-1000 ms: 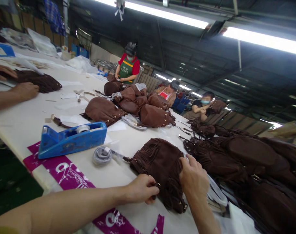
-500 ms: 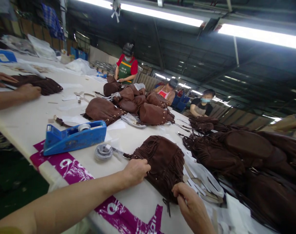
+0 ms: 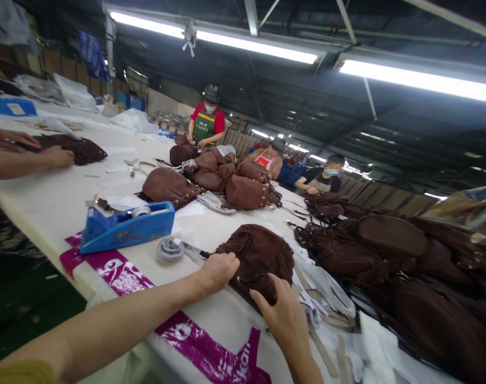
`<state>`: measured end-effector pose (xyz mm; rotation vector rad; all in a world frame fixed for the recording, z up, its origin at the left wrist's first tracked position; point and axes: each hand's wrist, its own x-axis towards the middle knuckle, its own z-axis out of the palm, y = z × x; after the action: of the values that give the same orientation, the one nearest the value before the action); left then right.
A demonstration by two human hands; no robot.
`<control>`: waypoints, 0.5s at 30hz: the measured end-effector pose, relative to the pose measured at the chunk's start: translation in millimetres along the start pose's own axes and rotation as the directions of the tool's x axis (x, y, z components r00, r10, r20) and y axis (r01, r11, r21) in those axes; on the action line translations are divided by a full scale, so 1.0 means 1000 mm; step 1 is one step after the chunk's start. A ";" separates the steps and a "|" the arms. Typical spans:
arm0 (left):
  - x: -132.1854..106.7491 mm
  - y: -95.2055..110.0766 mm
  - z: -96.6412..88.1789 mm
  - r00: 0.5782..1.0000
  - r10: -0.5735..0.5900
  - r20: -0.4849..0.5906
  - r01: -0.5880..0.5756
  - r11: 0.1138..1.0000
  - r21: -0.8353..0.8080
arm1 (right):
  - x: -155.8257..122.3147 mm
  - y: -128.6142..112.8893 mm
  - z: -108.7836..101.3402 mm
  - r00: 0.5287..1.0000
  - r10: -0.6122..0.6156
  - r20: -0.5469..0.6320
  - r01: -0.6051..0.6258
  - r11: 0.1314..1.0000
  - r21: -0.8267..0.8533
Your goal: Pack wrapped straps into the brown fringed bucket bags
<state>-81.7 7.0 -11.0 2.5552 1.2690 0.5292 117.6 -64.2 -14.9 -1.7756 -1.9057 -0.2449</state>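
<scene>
I have the fringed bag on the table, right of the tape dispenser. The left hand curls at its left edge — its grip I can't tell — and the right hand touches the near end, thumb and fingers apart.

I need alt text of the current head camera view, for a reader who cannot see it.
A person's left hand and right hand touch a dark-brown fringed bag on a white table. Left of it are a blue tape dispenser and a coiled grey strap; to the right, a heap of dark-brown bags.
</scene>
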 end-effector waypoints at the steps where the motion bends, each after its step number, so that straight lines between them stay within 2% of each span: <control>1: -0.002 0.004 -0.001 1.000 -0.019 -0.005 0.018 0.999 -0.046 | 0.003 -0.006 0.003 1.000 0.006 -0.013 -0.006 1.000 0.012; 3: -0.006 0.013 0.001 0.999 -0.037 0.016 0.039 0.990 -0.137 | 0.008 -0.015 0.009 0.999 -0.029 -0.020 0.031 0.996 0.084; 4: -0.008 0.017 0.003 0.997 -0.038 0.072 0.052 0.977 -0.209 | 0.007 -0.018 0.012 0.997 -0.066 -0.025 0.069 0.987 0.147; 5: -0.010 0.020 0.007 0.983 -0.040 0.181 0.099 0.938 -0.331 | 0.006 -0.020 0.013 0.994 -0.109 -0.031 0.113 0.970 0.216; 6: -0.011 0.021 0.011 0.944 -0.026 0.328 0.195 0.847 -0.494 | 0.002 -0.021 0.015 0.988 -0.148 -0.039 0.153 0.949 0.275; 7: -0.012 0.021 0.015 0.879 0.020 0.476 0.337 0.679 -0.652 | -0.004 -0.022 0.016 0.982 -0.184 -0.045 0.188 0.930 0.316; 8: -0.012 0.021 0.019 0.805 0.089 0.587 0.497 0.441 -0.748 | -0.011 -0.022 0.017 0.975 -0.217 -0.047 0.220 0.917 0.334; 9: -0.013 0.020 0.023 0.741 0.162 0.652 0.626 0.184 -0.758 | -0.018 -0.021 0.017 0.968 -0.248 -0.041 0.247 0.908 0.339; 10: -0.012 0.019 0.026 0.699 0.213 0.682 0.701 -0.020 -0.712 | -0.024 -0.020 0.017 0.962 -0.272 -0.033 0.267 0.900 0.344; 11: -0.011 0.018 0.028 0.676 0.226 0.701 0.734 -0.129 -0.666 | -0.030 -0.019 0.017 0.956 -0.293 -0.021 0.281 0.888 0.364; 12: -0.010 0.018 0.029 0.659 0.208 0.723 0.753 -0.172 -0.636 | -0.033 -0.017 0.016 0.950 -0.312 0.006 0.283 0.869 0.406; 13: -0.008 0.019 0.030 0.635 0.169 0.754 0.772 -0.170 -0.612 | -0.035 -0.013 0.014 0.946 -0.320 0.052 0.260 0.844 0.470; 15: -0.005 0.023 0.031 0.594 0.053 0.803 0.802 -0.117 -0.586 | -0.031 -0.005 0.011 0.951 -0.260 0.170 0.102 0.777 0.622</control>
<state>-54.8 -12.1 -31.9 0.7322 0.7856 0.1760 110.7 -86.9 -38.0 -1.2202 -2.0188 0.5075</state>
